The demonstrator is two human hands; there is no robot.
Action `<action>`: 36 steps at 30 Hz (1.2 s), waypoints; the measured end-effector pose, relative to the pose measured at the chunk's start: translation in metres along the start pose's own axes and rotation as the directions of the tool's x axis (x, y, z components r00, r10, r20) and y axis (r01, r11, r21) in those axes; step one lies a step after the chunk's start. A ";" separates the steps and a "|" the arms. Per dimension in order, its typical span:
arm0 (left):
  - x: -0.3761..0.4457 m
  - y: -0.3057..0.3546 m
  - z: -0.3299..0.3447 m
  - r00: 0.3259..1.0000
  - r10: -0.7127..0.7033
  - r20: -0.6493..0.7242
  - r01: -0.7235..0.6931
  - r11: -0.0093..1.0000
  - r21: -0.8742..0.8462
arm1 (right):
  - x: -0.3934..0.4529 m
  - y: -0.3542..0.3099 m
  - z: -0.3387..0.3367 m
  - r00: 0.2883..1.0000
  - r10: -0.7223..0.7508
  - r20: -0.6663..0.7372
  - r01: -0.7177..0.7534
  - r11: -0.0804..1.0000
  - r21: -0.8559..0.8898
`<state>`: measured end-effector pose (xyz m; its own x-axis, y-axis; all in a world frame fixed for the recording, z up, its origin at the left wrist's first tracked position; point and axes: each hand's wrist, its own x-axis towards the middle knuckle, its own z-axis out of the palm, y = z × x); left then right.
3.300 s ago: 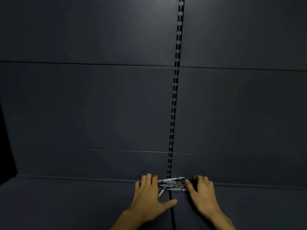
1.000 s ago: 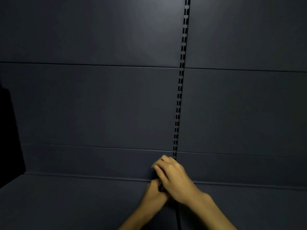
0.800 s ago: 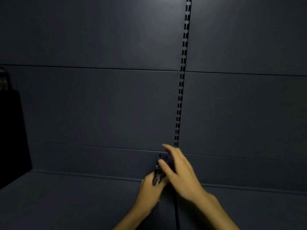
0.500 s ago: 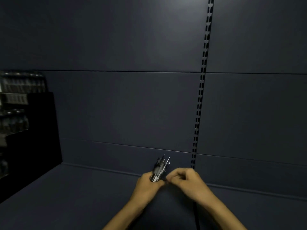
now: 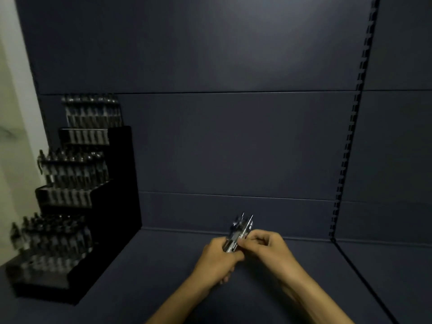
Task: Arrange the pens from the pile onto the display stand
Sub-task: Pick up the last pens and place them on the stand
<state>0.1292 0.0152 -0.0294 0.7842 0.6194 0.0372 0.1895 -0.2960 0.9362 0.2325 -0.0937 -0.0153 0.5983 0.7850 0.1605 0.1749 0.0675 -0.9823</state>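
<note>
Pens (image 5: 239, 231) bunched in the left hand (image 5: 218, 259), low and right of centre, well apart from the display stand (image 5: 98, 206) at nine o'clock.

At the left edge a pale wall (image 5: 14, 113) meets the dark shelf unit; the black stepped display stand sits on the shelf (image 5: 163, 265) there, its tiers already filled with rows of upright pens (image 5: 70, 174), blurred in this view. Toward five o'clock from the stand, the left hand's fingers are curled round the bundle of pens, whose tips point up toward twelve o'clock, tilted slightly right, in front of the back panel (image 5: 233, 141). The right hand (image 5: 268, 249) touches the bundle from its three o'clock side, fingers (image 5: 253, 237) curled and pinching at the pens. Farther right, a slotted upright strip (image 5: 350, 136) runs up the back panel.
</note>
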 end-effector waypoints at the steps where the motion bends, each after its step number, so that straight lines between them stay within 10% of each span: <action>1: -0.003 -0.004 -0.012 1.000 0.006 0.015 -0.006 1.000 0.023 | 0.000 0.001 0.013 1.000 -0.001 -0.027 0.000 1.000 -0.018; 10: -0.034 -0.021 -0.064 0.995 0.055 0.088 -0.061 0.996 0.069 | -0.028 -0.002 0.075 0.965 -0.019 -0.263 0.038 0.997 0.067; 26: -0.104 -0.038 -0.203 0.989 0.118 -0.089 -0.106 0.986 0.128 | -0.047 -0.047 0.214 0.989 -0.103 -0.106 0.133 0.932 0.337; 36: -0.130 -0.094 -0.352 0.987 0.144 -0.076 -0.133 0.982 0.137 | -0.034 -0.063 0.374 0.945 -0.110 -0.308 0.220 0.911 0.349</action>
<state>-0.1987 0.2179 0.0010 0.7561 0.6238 0.1979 0.1627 -0.4721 0.8664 -0.0916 0.1059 0.0051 0.7873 0.5444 0.2896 0.0179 0.4494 -0.8932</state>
